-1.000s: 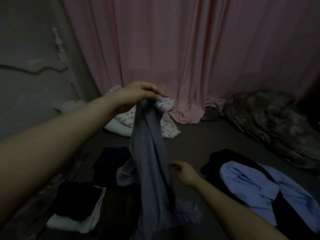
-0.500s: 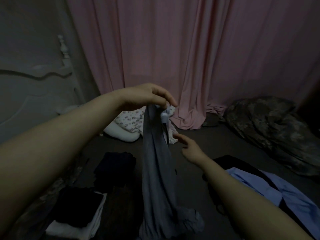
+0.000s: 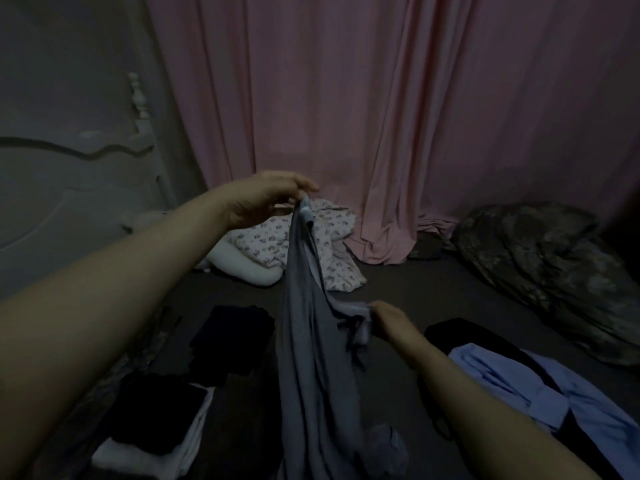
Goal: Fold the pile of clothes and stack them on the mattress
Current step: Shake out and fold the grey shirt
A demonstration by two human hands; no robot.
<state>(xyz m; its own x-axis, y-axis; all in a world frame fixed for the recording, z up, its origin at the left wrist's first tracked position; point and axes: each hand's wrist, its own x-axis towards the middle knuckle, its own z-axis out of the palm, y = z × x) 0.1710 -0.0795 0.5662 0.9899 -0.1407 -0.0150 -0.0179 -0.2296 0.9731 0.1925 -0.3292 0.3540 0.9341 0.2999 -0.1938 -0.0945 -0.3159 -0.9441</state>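
The left hand (image 3: 263,199) pinches the grey garment (image 3: 311,358) up high over the mattress (image 3: 415,289); the right hand (image 3: 391,323) grips its edge lower down. Two folded stacks (image 3: 156,424), apparently, lie near the left edge; the blue shirt (image 3: 554,393) waits unfolded.

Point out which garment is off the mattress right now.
The grey garment: it hangs from the left hand, right hand gripping its edge; the others lie flat.

No text, label, brand or number can be read on anything in this dim view.
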